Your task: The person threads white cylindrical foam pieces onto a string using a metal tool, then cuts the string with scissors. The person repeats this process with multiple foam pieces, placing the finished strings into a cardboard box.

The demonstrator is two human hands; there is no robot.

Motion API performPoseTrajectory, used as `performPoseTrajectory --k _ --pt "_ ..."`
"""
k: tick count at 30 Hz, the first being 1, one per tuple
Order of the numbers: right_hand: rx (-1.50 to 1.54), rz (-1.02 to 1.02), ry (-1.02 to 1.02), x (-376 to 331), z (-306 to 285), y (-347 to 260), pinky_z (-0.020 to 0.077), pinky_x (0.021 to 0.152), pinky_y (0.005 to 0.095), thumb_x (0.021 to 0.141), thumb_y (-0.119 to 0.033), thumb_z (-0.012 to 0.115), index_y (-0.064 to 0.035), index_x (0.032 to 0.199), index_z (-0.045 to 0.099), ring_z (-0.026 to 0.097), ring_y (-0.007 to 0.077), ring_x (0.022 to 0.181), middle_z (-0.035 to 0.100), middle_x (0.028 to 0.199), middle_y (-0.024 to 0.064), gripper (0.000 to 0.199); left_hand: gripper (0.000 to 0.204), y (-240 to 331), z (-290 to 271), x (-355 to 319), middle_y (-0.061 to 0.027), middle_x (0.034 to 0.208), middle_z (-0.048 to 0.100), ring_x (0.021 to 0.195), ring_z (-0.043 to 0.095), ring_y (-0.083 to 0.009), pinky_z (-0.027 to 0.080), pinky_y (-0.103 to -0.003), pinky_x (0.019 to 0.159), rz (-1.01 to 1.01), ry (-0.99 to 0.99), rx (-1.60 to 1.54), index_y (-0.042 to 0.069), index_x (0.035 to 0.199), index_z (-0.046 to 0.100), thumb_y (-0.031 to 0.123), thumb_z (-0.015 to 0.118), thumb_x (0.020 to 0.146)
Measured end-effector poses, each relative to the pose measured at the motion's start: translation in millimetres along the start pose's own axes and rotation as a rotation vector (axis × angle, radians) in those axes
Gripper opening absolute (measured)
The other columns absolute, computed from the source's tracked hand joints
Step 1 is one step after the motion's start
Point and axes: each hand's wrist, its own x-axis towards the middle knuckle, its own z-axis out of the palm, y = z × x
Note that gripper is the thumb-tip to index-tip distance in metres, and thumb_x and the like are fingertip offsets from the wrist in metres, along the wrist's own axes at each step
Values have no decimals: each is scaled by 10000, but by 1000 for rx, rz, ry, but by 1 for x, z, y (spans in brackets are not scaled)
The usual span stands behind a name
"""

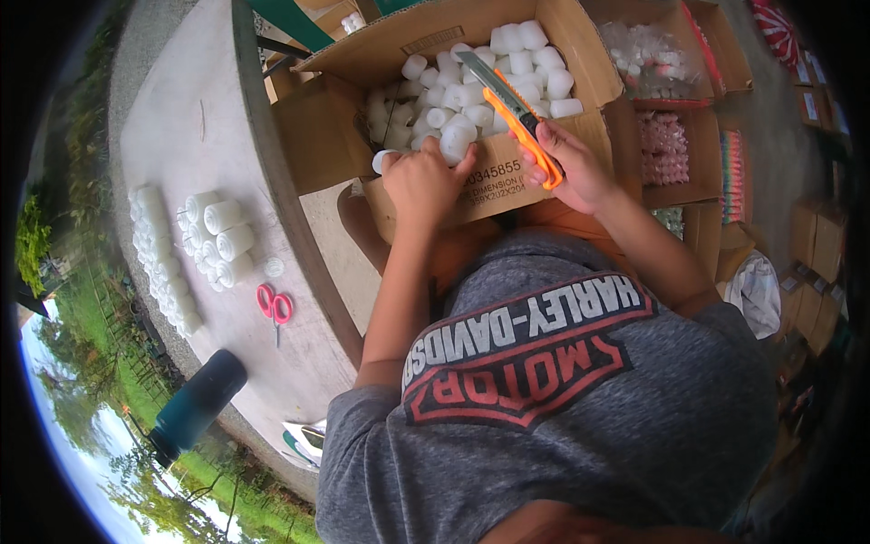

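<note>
My left hand [424,181] is closed at the near edge of an open cardboard box [580,63]. A small white rounded cylinder [458,138] is in its grip by the thumb, and another white cylinder [382,161] shows at its far left side. My right hand [575,170] is wrapped round an orange utility knife [518,113]. The knife's blade is out and points up and left, over the box. Many more white cylinders [521,63] lie loosely heaped inside the box.
On the pale table [213,100] at left are rows of white cylinders [163,258], another cluster [222,240] and pink-handled scissors [275,306]. A dark teal bottle [204,399] lies near its edge. Cardboard boxes of pink packets [666,145] and clear packets [652,54] stand at right.
</note>
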Motion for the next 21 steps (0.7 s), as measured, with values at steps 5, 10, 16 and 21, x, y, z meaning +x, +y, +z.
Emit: performPoseTrajectory --k 5,10,16,21 --pt "-170 -109 173 -7 28 -5 426 653 256 933 -279 492 -28 1227 432 494 114 686 513 884 54 391 489 2 6 -1 -85 475 558 443 560 -242 415 -334 650 -2 25 -11 86 612 530 551 629 726" --pt "-742 -72 124 0 17 -13 475 713 340 891 -247 553 -49 1260 404 604 176 836 578 1042 102 444 461 1 3 -5 -82 504 568 501 583 -240 407 -336 678 54 55 -45 72 661 514 509 648 720" --pt "-1654 -468 172 14 11 19 480 630 430 857 -372 569 -45 1079 451 601 359 734 623 838 159 412 469 -5 4 -6 -86 517 574 515 589 -245 404 -339 683 131 43 -47 63 684 512 511 632 751" --pt "-1791 -158 181 11 30 16 468 528 440 838 -512 552 -75 1272 394 595 340 557 616 659 150 635 519 -4 7 -5 -84 510 574 492 584 -243 408 -330 655 78 17 -13 73 660 509 572 591 776"
